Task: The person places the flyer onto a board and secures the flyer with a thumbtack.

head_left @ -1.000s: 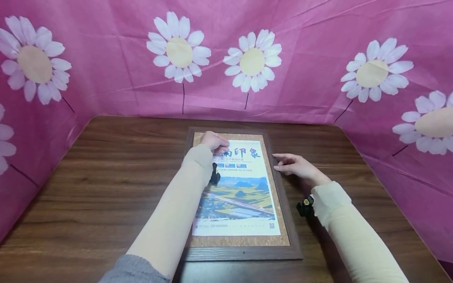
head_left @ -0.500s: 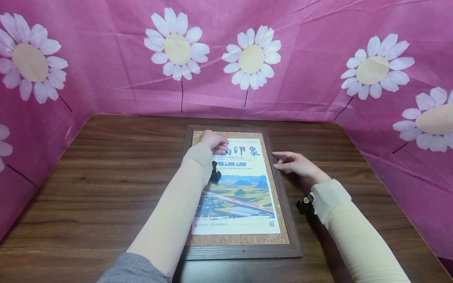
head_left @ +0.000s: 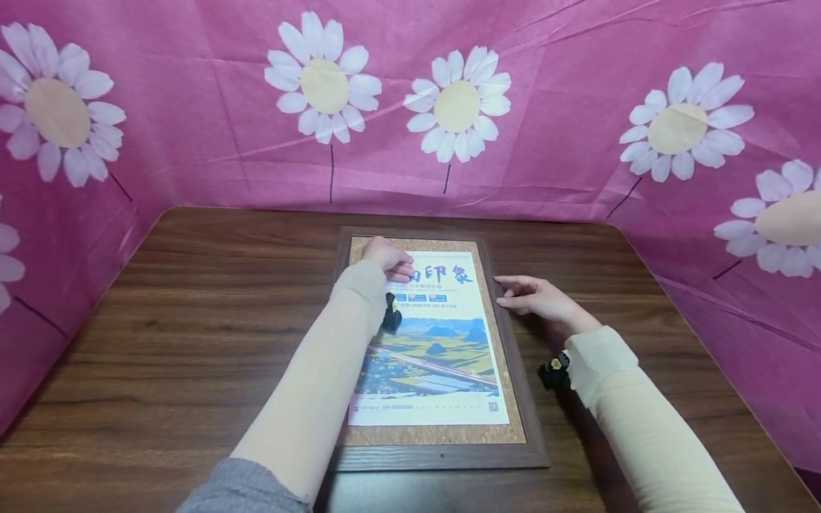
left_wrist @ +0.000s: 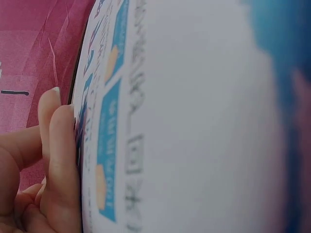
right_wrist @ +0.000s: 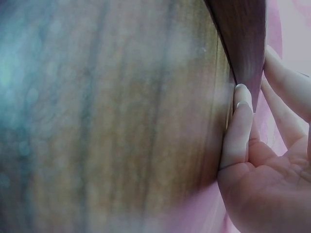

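A white printed poster (head_left: 423,399) with a coloured landscape lies on the cork board (head_left: 436,434) of a brown wooden frame (head_left: 442,458). My left hand (head_left: 387,258) rests over the poster's upper left part and hides some large lettering. In the left wrist view, the poster (left_wrist: 204,121) stretches beside fingers (left_wrist: 63,150) that are nearly straight; their hidden side does not show whether something small is there. My right hand (head_left: 539,303) touches the frame's right edge with its fingertips. The right wrist view shows that hand (right_wrist: 272,170) against the frame (right_wrist: 245,43), fingers loosely extended.
The frame lies on a dark wood-grain table (head_left: 212,320). Pink cloth (head_left: 218,85) printed with large white daisies hangs along the back and both sides. A small black camera (head_left: 553,370) sits at my right wrist, another camera (head_left: 391,313) at my left.
Both hands stay almost in place. My left fingers shift very slightly on the poster; the view tilts a little.
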Available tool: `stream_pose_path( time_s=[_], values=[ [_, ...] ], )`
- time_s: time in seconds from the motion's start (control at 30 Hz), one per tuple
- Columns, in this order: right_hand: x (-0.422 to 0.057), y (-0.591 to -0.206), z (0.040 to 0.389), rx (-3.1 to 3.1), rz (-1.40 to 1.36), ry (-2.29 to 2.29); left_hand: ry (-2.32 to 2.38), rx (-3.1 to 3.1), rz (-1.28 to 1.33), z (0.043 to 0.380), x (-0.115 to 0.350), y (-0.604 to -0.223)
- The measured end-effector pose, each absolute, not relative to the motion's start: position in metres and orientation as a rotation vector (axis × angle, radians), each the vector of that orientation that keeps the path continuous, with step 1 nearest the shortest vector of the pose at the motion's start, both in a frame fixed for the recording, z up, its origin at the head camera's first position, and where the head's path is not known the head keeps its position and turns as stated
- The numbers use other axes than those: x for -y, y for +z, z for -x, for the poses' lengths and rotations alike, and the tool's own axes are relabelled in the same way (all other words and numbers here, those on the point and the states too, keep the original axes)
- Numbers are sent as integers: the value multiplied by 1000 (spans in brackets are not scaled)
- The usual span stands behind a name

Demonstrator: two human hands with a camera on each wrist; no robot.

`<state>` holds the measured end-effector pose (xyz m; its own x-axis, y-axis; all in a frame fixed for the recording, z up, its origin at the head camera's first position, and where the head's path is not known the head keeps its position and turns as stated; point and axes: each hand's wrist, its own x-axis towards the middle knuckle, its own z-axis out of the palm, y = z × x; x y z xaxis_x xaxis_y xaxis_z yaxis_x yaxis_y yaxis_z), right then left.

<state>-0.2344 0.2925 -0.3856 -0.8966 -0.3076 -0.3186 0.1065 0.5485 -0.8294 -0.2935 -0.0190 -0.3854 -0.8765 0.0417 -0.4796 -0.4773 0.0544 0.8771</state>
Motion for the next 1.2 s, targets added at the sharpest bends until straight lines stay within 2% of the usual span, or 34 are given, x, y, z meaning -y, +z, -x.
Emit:
stream_pose_path(
  time_s=[0.4,0.63,0.83,1.03,1.2],
  values=[
    [-290,-386,234,-2349,164,-1316,1805,-2043,450,284,21,-378],
    [-292,-385,233,-2375,154,-1272,1812,-1854,305,274,30,-362],
    [-290,-385,235,-2320,144,-1314,1804,-1822,217,285,48,-357],
    [-287,-375,238,-2195,26,-1495,1793,-2034,56,287,58,-319],
    [-279,-349,244,-2211,15,-1629,1807,-2254,-67,280,63,-284]
  ],
)
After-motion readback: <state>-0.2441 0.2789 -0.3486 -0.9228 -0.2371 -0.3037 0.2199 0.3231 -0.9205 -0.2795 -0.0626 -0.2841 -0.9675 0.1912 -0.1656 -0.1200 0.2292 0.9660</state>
